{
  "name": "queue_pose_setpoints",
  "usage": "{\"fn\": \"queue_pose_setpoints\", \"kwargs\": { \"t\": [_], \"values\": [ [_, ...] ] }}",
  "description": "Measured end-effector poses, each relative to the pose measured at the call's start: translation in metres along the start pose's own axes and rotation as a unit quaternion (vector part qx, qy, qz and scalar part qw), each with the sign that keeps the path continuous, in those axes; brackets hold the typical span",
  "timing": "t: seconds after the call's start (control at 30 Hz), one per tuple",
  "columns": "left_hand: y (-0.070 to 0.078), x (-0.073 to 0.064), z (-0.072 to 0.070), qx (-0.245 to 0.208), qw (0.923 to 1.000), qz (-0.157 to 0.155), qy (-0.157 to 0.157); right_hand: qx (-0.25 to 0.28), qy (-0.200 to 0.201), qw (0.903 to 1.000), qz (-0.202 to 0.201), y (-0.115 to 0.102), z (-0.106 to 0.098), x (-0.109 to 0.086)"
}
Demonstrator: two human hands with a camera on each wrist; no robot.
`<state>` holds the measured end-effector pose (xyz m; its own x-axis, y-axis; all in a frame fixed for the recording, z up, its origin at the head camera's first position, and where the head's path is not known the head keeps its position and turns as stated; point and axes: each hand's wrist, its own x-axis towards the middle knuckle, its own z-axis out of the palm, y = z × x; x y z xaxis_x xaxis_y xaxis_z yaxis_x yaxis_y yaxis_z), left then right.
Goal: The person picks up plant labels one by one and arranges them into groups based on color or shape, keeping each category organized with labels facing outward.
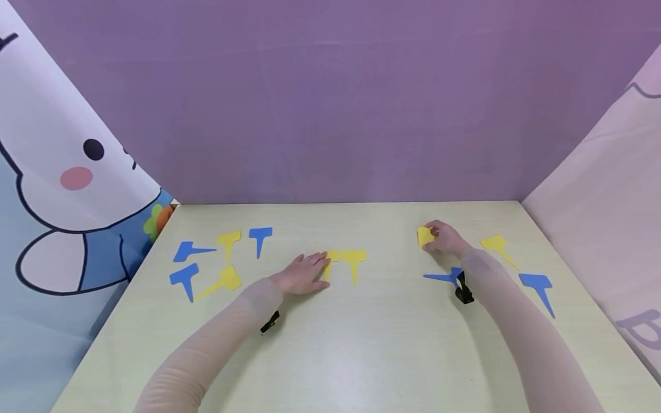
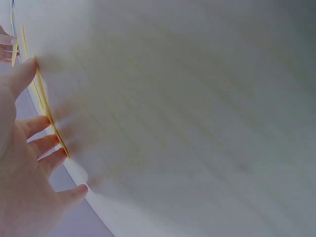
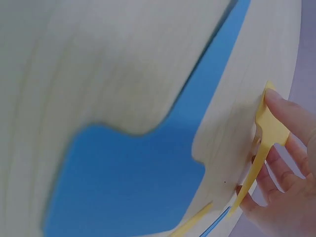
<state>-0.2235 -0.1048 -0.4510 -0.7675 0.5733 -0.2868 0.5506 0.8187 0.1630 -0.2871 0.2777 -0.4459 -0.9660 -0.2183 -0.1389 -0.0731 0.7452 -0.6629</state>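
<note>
My left hand [image 1: 303,274] lies low over the middle of the table with its fingers extended, fingertips on a yellow T-shaped plant label [image 1: 332,256]. In the left wrist view the thumb and fingers touch that label [image 2: 43,98] along its length. Just right of it lies another yellow T-shaped label [image 1: 353,256]. Farther right, my right hand [image 1: 449,238] pinches a yellow T-shaped label [image 1: 425,237] between thumb and fingers. The right wrist view shows this label [image 3: 269,126] tilted, its pointed stem downward. A blue T-shaped label [image 1: 439,277] lies beneath the right wrist, partly hidden.
On the left of the table [image 1: 330,355] lie several blue [image 1: 260,233] and yellow labels [image 1: 227,279]. Beyond the right forearm are a yellow label [image 1: 494,242] and a blue label [image 1: 536,281]. A purple backdrop [image 1: 351,115] stands behind the table's far edge.
</note>
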Motion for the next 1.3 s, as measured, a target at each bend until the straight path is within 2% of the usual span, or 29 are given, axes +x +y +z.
{"fn": "queue_pose_setpoints", "kwargs": {
  "t": [0.17, 0.33, 0.47, 0.77, 1.07, 1.3],
  "values": [
    [-0.001, 0.000, 0.000, 0.002, 1.0000, -0.002, -0.003, -0.011, 0.004, 0.9999, 0.007, -0.002, -0.001, 0.001],
    [-0.001, 0.000, 0.000, 0.000, 1.0000, -0.003, -0.004, 0.011, 0.007, 0.9999, 0.001, 0.000, -0.002, 0.003],
    [-0.001, 0.000, 0.000, -0.005, 1.0000, 0.002, 0.002, 0.013, 0.016, 0.9997, 0.015, -0.007, -0.001, 0.000],
    [-0.001, 0.000, 0.002, -0.002, 1.0000, -0.002, 0.001, 0.003, 0.040, 0.9991, -0.009, -0.008, 0.001, -0.002],
    [0.000, -0.002, 0.000, -0.004, 1.0000, 0.004, 0.003, 0.051, 0.042, 0.9977, -0.012, -0.016, 0.000, -0.005],
    [0.002, -0.004, -0.002, -0.001, 1.0000, 0.006, 0.006, 0.082, 0.074, 0.9938, -0.009, -0.030, 0.002, -0.009]
  ]
}}
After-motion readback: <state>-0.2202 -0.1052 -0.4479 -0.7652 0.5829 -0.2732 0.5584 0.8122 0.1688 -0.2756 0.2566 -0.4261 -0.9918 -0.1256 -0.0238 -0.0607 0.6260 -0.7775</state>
